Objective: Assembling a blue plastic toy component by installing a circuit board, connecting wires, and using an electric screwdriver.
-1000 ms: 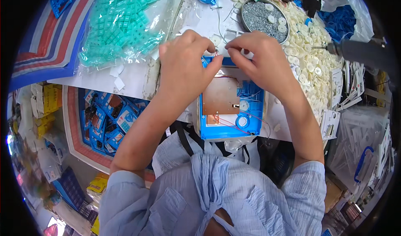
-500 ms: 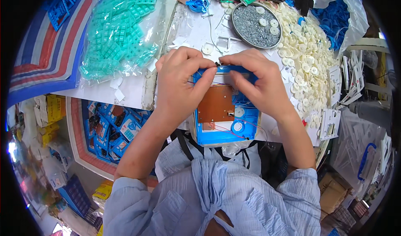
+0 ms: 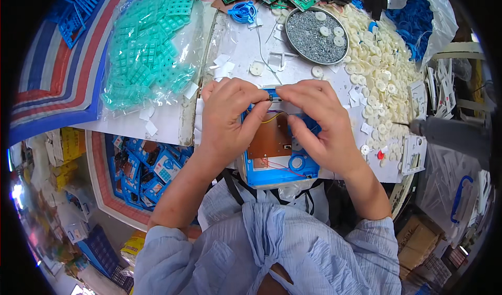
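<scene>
A blue plastic casing (image 3: 282, 177) lies open in front of me, with a brown circuit board (image 3: 269, 139) and thin coloured wires inside. My left hand (image 3: 228, 116) pinches a small black part (image 3: 271, 98) between thumb and forefinger at the casing's far edge. My right hand (image 3: 328, 125) grips the casing's far right side, its fingertips meeting the left ones at that edge. Part of the far rim is hidden under my fingers. A white round piece (image 3: 297, 163) sits in the casing's near right portion.
Beyond the casing stands a round metal tray (image 3: 288, 29) of small screws, beside heaped cream discs (image 3: 384, 75). A bag of green keypads (image 3: 144, 54) lies left. A grey tool (image 3: 452, 134) with a thin tip is at right. Lower left, a bin (image 3: 99, 162) holds blue assemblies.
My hands have come slightly nearer, and the black part now sits lower, at the casing's far edge. Yellow wire shows above the board. The grey tool at right has swung leftward.
</scene>
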The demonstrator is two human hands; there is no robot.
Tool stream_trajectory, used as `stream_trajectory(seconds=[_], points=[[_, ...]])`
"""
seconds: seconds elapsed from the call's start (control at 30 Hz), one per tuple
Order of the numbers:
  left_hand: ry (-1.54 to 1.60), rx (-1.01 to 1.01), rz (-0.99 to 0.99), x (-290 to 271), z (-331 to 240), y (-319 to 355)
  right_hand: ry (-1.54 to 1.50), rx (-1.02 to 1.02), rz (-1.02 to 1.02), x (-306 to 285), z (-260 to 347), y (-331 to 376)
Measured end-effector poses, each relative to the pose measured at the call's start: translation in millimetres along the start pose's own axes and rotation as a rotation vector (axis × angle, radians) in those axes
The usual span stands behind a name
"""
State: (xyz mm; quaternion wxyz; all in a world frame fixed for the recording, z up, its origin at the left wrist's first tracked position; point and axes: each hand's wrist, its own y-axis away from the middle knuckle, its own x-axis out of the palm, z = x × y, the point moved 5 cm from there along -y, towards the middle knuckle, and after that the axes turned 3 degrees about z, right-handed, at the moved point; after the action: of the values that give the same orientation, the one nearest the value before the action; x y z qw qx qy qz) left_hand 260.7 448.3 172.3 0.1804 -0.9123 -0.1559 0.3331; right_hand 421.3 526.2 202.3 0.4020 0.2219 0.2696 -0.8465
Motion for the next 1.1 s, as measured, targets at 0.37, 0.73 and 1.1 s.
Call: stream_trajectory(seconds=[0.37,0.73,1.1], points=[[0.135,-0.048,0.089,-2,7,3,-0.026,-0.053,-0.044,-8,-13,-18],[0.142,0.091,0.078,-3,-4,9,-0.446,0.163,-0.205,6,-56,-124],[0.339,-0.085,-0.054,-2,9,16,0.774,0.105,-0.4,-17,-161,-366]])
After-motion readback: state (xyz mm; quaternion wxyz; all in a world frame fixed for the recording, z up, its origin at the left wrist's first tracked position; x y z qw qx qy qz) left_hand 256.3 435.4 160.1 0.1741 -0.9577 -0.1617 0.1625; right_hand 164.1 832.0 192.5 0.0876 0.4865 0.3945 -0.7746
